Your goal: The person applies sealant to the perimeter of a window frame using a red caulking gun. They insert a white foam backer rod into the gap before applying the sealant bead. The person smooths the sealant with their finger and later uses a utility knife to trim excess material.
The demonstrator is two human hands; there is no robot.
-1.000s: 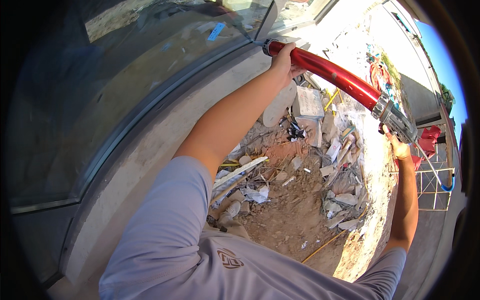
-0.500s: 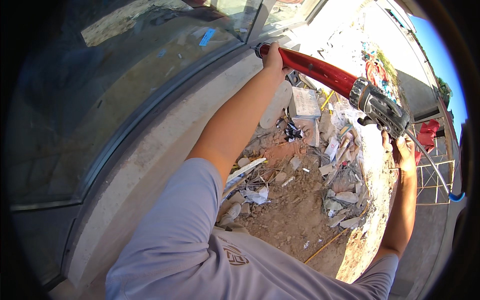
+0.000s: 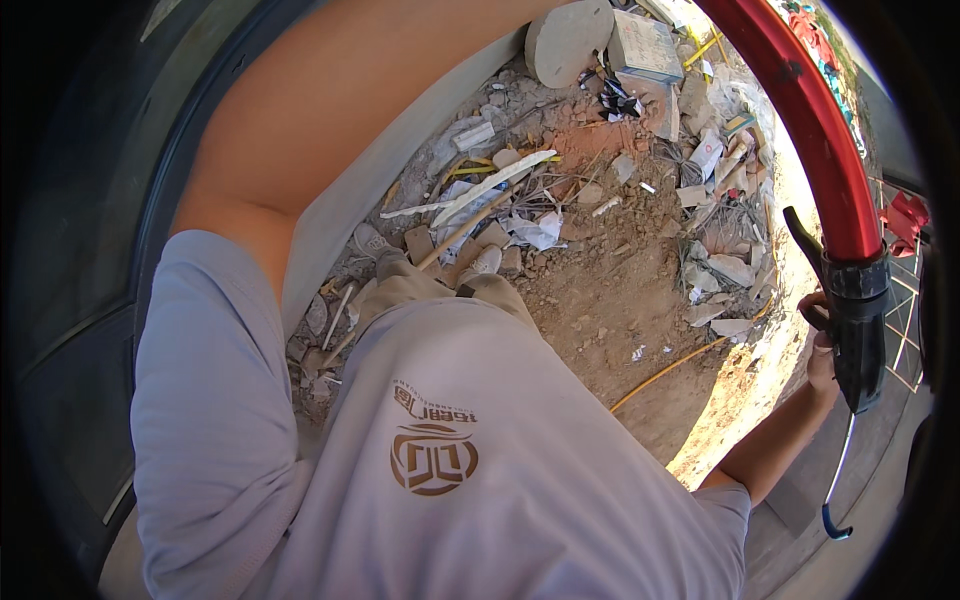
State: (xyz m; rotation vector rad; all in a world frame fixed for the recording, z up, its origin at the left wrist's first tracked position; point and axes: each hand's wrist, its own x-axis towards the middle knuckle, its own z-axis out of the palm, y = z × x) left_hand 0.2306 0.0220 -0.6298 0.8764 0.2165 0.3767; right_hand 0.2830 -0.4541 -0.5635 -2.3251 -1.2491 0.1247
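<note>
A red-barrelled caulking gun [image 3: 815, 130] slants down the right side, its upper end cut off by the top edge. My right hand [image 3: 822, 362] is closed around the black handle and trigger part, partly hidden behind it. Out of the gun's lower end comes a thin metal rod [image 3: 843, 465] with a blue hooked tip. My left forearm [image 3: 370, 90] stretches up past the top edge, so the left hand is out of sight.
Dark window glass [image 3: 75, 260] and a pale ledge [image 3: 345, 225] run along the left. Below lies dirt ground strewn with rubble, a box [image 3: 645, 48], white strips [image 3: 495, 190] and a yellow cable [image 3: 665, 375]. Metal scaffolding [image 3: 905, 330] stands at right.
The view has tilted downward and closer to my body. The caulking gun now stands steeper at the right, and my left hand has left the picture at the top.
</note>
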